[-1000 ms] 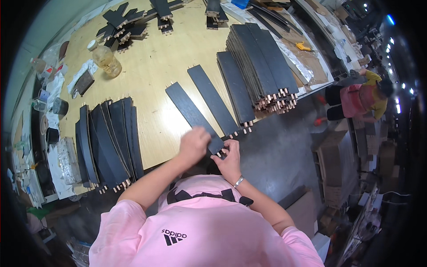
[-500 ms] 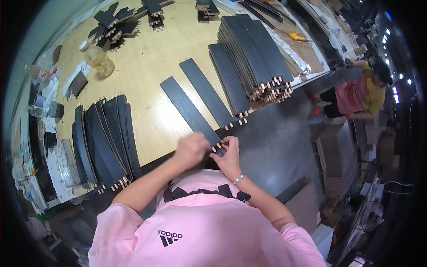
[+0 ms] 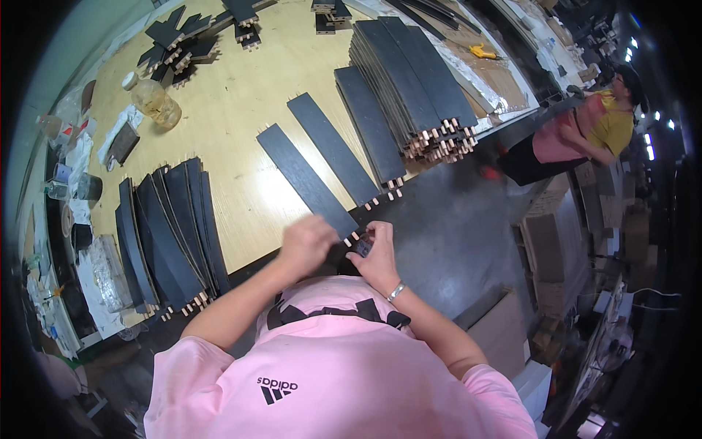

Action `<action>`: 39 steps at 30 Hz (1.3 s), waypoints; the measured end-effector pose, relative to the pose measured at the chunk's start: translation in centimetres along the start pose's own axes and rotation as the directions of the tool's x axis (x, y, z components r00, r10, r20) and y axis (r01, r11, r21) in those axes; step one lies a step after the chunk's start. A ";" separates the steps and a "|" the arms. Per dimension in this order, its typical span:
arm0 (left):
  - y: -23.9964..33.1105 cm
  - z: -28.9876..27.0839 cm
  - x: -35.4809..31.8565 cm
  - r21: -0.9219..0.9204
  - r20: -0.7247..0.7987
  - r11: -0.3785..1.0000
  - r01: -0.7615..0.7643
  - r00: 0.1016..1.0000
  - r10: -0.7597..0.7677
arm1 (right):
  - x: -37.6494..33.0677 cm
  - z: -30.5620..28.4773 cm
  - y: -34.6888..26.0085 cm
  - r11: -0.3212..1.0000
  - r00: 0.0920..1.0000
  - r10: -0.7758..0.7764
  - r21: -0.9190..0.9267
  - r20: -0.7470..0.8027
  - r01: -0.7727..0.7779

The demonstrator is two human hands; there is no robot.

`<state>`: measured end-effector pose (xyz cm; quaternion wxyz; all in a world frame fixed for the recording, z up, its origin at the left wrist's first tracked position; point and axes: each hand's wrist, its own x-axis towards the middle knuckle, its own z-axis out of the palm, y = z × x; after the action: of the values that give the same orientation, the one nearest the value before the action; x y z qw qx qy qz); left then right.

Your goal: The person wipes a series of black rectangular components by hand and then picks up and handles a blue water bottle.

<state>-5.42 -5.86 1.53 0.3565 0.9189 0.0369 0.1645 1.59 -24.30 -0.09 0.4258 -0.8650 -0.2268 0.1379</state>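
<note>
A dark board (image 3: 303, 179) lies slantwise on the table, with two pale dowels at its near end, which reaches the table edge. Just left of those dowels is my left hand (image 3: 307, 245). Its fingers are curled closed and slightly blurred; whatever they pinch is hidden. On the other side, my right hand (image 3: 376, 257) curves thumb and fingers around a small dark patch with glints, which I cannot make out. A second dark board (image 3: 333, 150) lies parallel to the first, a little to the right. Beyond it rests another board (image 3: 371, 128) with dowels.
A tall stack of doweled boards (image 3: 413, 80) stands at the right. More boards (image 3: 172, 234) lean together at the left edge. Farther back are a jar with yellowish liquid (image 3: 155, 102), a pile of short pieces (image 3: 179, 44) and a yellow tool (image 3: 482, 51). A co-worker (image 3: 578, 135) stands at the right.
Both hands stay around the board's near end; my left hand has shifted slightly left and my right hand slightly away from the dowels. The co-worker has turned and moved their arms.
</note>
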 end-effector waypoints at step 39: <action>-12.6 -5.7 11.8 0.361 -0.415 0.857 0.368 0.886 -0.206 | 0.6 1.4 0.4 0.121 0.649 0.118 0.638 0.752 -0.761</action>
<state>4.51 9.35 0.31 0.1532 0.9118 0.2761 0.2624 1.64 -23.30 -1.28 0.6947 -0.3874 0.0781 0.6010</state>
